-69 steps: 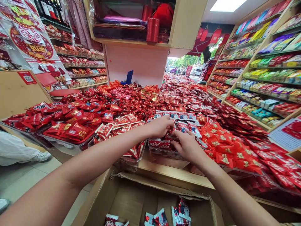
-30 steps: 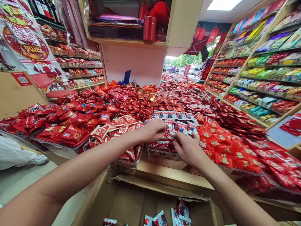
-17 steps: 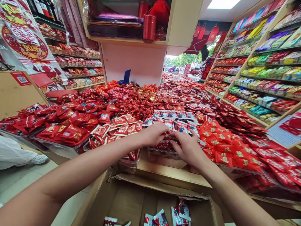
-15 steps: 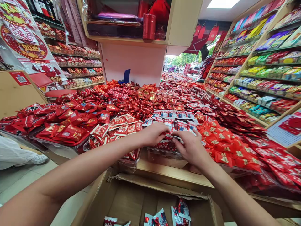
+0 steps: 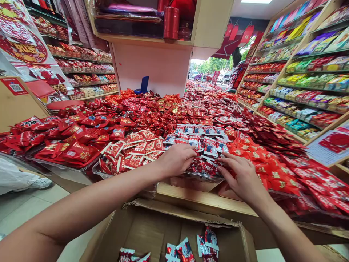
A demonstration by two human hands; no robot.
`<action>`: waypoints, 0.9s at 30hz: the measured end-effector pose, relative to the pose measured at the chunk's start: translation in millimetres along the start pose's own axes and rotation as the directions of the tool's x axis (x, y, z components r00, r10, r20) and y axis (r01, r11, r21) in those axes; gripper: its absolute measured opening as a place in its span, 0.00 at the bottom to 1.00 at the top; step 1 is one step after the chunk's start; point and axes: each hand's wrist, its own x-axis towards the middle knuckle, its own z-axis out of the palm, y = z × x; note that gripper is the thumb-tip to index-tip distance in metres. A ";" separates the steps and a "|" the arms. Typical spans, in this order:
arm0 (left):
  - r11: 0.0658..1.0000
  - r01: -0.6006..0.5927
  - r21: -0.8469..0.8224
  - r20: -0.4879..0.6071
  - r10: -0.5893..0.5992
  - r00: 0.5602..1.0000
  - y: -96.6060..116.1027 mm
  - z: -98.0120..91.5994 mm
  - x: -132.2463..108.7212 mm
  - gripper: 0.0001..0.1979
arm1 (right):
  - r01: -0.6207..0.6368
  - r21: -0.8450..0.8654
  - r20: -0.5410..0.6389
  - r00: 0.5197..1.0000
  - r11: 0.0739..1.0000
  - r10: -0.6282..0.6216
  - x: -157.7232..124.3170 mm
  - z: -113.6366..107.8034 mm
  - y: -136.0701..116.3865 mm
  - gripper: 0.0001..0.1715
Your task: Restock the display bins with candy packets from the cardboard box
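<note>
Red-and-white candy packets [image 5: 209, 145] are laid in rows in a clear plastic tray [image 5: 200, 178] in front of me. At the tray's left side my left hand [image 5: 178, 158] is closed, fingers curled against the packets; whatever it may hold is hidden. My right hand [image 5: 242, 174] is over the tray's right front corner, thumb and fingers apart, with nothing visible between them. Below, an open cardboard box [image 5: 147, 222] contains several loose packets [image 5: 185, 251] of similar look.
Cream-edged red packets [image 5: 139, 147] fill the tray to the left, with larger red packets [image 5: 79, 149] beyond. Bright red packets [image 5: 253, 153] are heaped at right. Stocked shelves [image 5: 313, 83] line the right wall. A cabinet [image 5: 209, 22] overhangs the display. Someone's shoe [image 5: 39, 182] shows at left.
My hands were close together over the front packets. The right hand has moved right and toward me, and its fingers have spread. The left has shifted slightly down and stays near the packets.
</note>
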 end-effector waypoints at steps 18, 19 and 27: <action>0.998 0.048 0.043 0.118 -0.053 0.992 7.4 -3.6 12.0 0.05 | 0.065 -0.013 0.177 0.982 0.998 -0.062 24.5 6.2 -30.5 0.06; 0.997 0.058 0.048 0.113 -0.063 0.992 7.8 -4.4 11.8 0.04 | 0.051 0.000 0.172 0.984 0.999 -0.051 22.0 6.0 -29.6 0.07; 1.000 0.003 -0.020 0.153 0.000 0.988 12.2 -6.2 9.0 0.03 | 0.085 -0.059 0.054 0.995 0.995 -0.082 -1.7 2.0 -32.0 0.09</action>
